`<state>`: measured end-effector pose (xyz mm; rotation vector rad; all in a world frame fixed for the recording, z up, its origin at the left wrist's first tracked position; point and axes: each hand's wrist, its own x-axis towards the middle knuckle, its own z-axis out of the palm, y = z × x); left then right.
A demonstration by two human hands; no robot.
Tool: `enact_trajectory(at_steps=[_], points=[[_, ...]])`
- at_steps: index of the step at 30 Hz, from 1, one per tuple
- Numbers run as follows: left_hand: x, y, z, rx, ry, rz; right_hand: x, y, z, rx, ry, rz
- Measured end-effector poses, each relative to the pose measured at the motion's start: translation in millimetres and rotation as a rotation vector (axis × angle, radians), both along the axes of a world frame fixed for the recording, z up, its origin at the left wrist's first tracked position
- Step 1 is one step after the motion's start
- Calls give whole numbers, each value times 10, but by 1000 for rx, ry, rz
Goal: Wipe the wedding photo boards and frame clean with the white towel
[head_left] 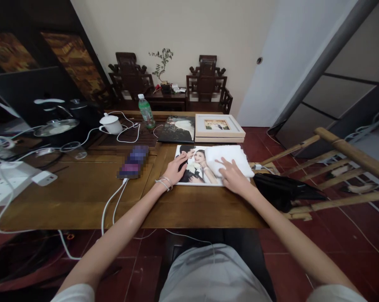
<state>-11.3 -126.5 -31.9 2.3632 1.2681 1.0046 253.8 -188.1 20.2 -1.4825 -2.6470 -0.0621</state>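
Observation:
A white-edged photo panel (194, 173) with a picture of two people lies on the wooden table in front of me. On its left part, my left hand (177, 167) rests with fingers stretched out over the picture. A folded white cloth (240, 157) covers the panel's right part and reaches past its right edge. My right hand (233, 174) lies on the cloth's near side, fingers spread and pressing on it rather than wrapped round it. The cloth hides the picture beneath.
Behind the panel are a dark photo panel (173, 129) and stacked light wooden frames (219, 133). A green-labelled bottle (146, 111), a lidded white cup (110, 124) and a phone (133, 162) with cables stand or lie leftward. A black bag (277, 191) and bamboo chair (353, 147) are at right.

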Motion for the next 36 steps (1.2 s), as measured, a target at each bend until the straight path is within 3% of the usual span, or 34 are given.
enact_trajectory(at_steps=[5,9,12,20,24,27,33,36], points=[[12,0,-6,-14,5,8,-24,-666,-55,44,20,123],[10,8,-10,-13,6,14,-42,-770,-14,19,28,151],[2,14,-12,-11,12,8,-58,-543,8,-6,22,106],[-24,27,-22,-14,12,-19,-83,438,43,38,-6,-68],[-28,20,-15,-11,9,-21,-101,609,27,69,-4,-82],[-23,12,-10,-14,5,-15,-110,445,-5,60,-39,-19],[-4,3,-15,-13,-2,-10,-115,-333,-44,74,-117,138],[-1,-1,-14,-23,12,-3,-128,-556,-36,68,-109,172]])
